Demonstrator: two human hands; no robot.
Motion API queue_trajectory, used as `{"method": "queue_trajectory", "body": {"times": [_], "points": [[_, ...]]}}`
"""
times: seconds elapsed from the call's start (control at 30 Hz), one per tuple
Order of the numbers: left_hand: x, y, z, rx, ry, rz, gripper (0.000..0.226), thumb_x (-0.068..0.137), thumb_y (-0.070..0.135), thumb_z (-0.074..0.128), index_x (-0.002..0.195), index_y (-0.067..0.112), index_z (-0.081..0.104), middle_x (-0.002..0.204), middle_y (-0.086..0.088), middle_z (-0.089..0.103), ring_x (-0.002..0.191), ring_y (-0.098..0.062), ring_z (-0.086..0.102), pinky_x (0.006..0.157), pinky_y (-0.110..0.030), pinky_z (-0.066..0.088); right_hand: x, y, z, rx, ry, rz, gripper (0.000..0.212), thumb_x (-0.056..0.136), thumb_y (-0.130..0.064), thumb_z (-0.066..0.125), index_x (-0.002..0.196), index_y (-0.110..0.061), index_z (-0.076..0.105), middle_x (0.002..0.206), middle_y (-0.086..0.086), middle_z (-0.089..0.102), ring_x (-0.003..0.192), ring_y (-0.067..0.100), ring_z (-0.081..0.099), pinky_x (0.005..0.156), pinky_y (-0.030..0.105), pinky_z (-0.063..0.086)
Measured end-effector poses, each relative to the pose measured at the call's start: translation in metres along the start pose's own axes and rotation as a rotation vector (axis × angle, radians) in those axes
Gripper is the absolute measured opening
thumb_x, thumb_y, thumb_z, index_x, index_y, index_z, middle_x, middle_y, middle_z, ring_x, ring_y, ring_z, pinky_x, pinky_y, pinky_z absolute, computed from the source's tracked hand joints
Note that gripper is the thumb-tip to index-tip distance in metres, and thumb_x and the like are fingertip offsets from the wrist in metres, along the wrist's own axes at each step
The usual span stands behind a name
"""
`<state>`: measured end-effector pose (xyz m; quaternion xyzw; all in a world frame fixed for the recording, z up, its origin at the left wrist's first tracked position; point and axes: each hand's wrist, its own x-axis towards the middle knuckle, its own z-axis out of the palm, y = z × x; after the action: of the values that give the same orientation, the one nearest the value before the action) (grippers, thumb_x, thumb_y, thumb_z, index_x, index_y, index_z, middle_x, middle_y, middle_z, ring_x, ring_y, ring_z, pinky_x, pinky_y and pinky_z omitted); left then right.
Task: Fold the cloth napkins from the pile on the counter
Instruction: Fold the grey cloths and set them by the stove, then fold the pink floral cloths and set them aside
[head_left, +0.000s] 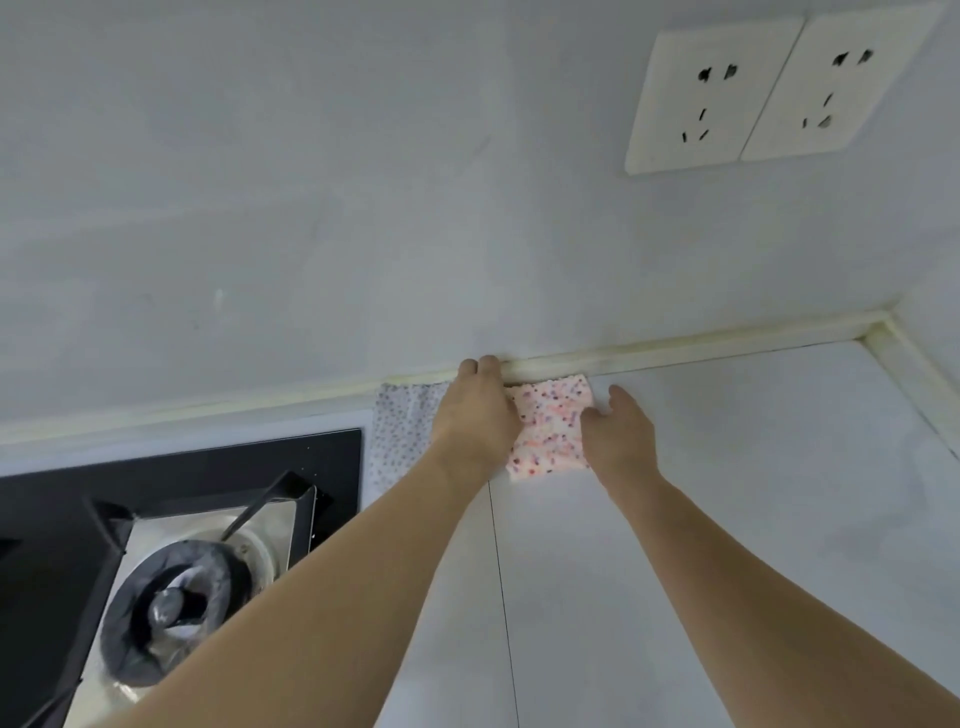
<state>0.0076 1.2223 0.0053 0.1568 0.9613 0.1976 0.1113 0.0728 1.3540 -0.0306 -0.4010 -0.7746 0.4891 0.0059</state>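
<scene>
napkins are seen at the back of the white worktop (727, 493), against the wall: a pink speckled napkin (550, 426) folded into a small square, and a pale dotted napkin (400, 436) just beside it on the left. the pink napkin is pressed flat by the left hand (475, 415), its grip open with fingers straight, reaching the wall strip (675, 348). its right edge is touched by the right hand (618, 431), fingers relaxed, nothing held. a black hob (182, 467) lies to the left; two sockets (774, 88) are mounted above.
</scene>
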Motion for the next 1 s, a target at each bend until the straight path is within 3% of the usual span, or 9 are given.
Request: {"method": "queue_trajectory", "body": {"times": [0.13, 0.23, 0.43, 0.67, 1.0], "points": [[-0.024, -0.018, -0.008, 0.059, -0.012, 0.127, 0.030, 0.098, 0.018, 0.039, 0.126, 0.011, 0.048, 0.116, -0.006, 0.049, 0.105, -0.026, 0.048, 0.077, -0.034, 0.042, -0.027, -0.004, -0.005, 0.016, 0.071, -0.063, 0.053, 0.096, -0.013, 0.044, 0.148, -0.006, 0.033, 0.152, 0.012, 0.037, 0.138, 0.028, 0.036, 0.111, 0.035, 0.030], [-0.050, -0.035, -0.011, 0.092, 0.028, 0.208, 0.029, 0.099, 0.018, 0.038, 0.123, 0.010, 0.051, 0.120, -0.005, 0.050, 0.109, -0.025, 0.044, 0.080, -0.029, 0.038, -0.051, -0.008, -0.006, -0.046, 0.070, -0.169, 0.050, 0.096, -0.012, 0.044, 0.145, -0.006, 0.036, 0.148, 0.010, 0.042, 0.136, 0.025, 0.040, 0.110, 0.033, 0.031], [-0.107, -0.071, -0.024, 0.154, 0.122, 0.261, 0.047, 0.093, 0.031, 0.030, 0.125, 0.007, 0.056, 0.129, -0.009, 0.055, 0.121, -0.030, 0.050, 0.107, -0.042, 0.039, -0.107, -0.020, 0.008, -0.192, 0.067, -0.376, 0.049, 0.094, -0.011, 0.048, 0.142, -0.006, 0.040, 0.145, 0.011, 0.045, 0.134, 0.027, 0.040, 0.111, 0.039, 0.034], [-0.146, -0.128, -0.080, 0.179, 0.249, 0.277, 0.037, 0.094, 0.023, 0.049, 0.127, 0.007, 0.054, 0.131, -0.010, 0.054, 0.123, -0.030, 0.048, 0.110, -0.047, 0.036, -0.183, -0.057, 0.046, -0.322, 0.059, -0.560, 0.039, 0.089, -0.005, 0.053, 0.127, 0.002, 0.048, 0.124, 0.020, 0.053, 0.119, 0.036, 0.046, 0.099, 0.043, 0.038], [-0.223, -0.263, -0.190, 0.183, 0.304, 0.277, 0.044, 0.100, 0.030, 0.042, 0.140, 0.012, 0.042, 0.145, -0.006, 0.043, 0.136, -0.024, 0.036, 0.118, -0.041, 0.024, -0.334, -0.126, 0.158, -0.309, 0.007, -0.609, 0.047, 0.096, -0.017, 0.049, 0.142, -0.012, 0.039, 0.145, 0.004, 0.044, 0.135, 0.021, 0.040, 0.111, 0.033, 0.032]]}}
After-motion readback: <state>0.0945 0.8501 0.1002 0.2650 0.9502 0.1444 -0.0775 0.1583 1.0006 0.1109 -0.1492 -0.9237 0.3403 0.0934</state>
